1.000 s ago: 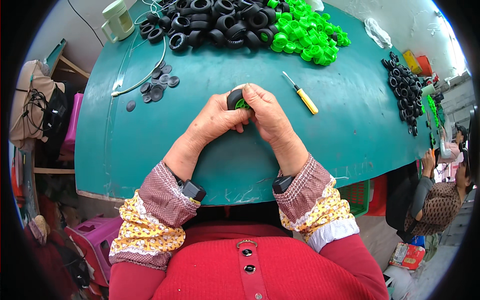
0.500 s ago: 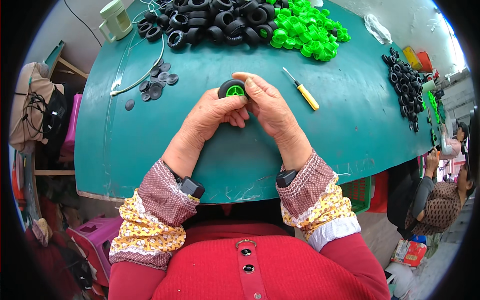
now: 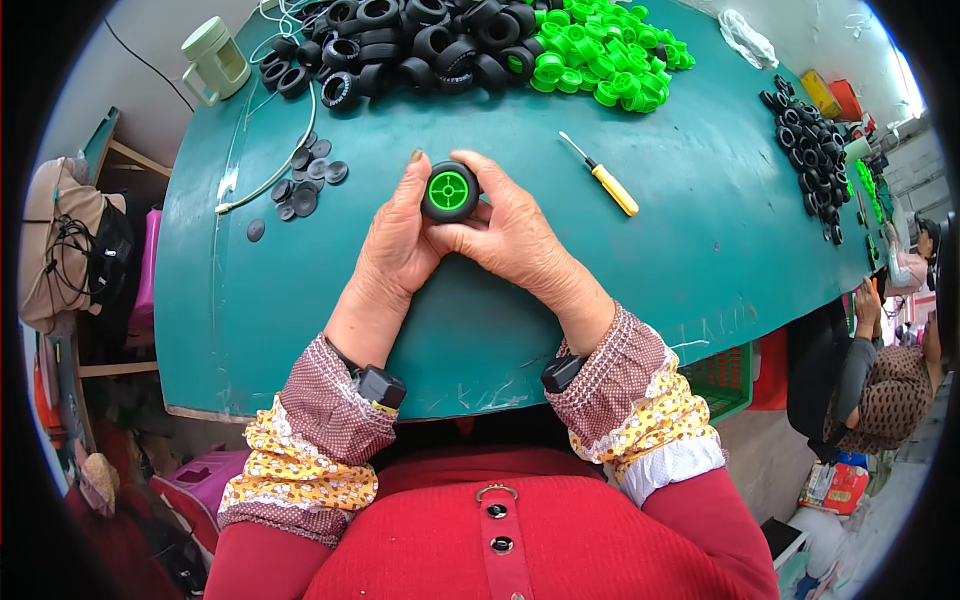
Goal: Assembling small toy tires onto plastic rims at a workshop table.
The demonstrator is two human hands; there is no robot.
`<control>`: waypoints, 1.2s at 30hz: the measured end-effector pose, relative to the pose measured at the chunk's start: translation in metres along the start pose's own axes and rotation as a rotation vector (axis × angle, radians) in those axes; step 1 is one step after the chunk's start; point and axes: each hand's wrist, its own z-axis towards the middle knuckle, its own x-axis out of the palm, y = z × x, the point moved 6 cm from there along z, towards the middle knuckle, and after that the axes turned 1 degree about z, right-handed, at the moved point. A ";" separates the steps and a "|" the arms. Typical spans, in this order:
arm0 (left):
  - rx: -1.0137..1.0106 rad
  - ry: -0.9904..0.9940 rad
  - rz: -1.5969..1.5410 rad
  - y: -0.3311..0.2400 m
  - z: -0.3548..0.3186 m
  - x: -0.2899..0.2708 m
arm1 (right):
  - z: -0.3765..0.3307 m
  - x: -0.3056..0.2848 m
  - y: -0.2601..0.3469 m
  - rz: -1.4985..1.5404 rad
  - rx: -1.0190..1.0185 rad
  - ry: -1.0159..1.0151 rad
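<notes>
- Left hand and right hand are both clamped on a black toy wheel with a green hub, at frame centre.
- Bare green worktop lies around them.
- A yellow-handled screwdriver is near, to the right.
- Black tyres are piled along the upper edge.

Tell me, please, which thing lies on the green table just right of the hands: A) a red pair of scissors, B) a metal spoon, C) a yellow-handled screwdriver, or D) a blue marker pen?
C: a yellow-handled screwdriver lies alone on the green table, right of the hands holding the black rubber wheel with the green plastic hub.
</notes>
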 end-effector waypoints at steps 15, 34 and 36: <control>0.027 -0.095 0.076 -0.014 -0.009 0.003 | 0.003 -0.009 -0.003 0.191 0.100 -0.004; 0.307 -0.061 0.724 -0.026 -0.012 0.010 | 0.006 -0.012 -0.021 0.603 0.251 0.044; 0.286 -0.044 0.737 -0.026 -0.012 0.010 | 0.005 -0.011 -0.023 0.520 0.255 0.027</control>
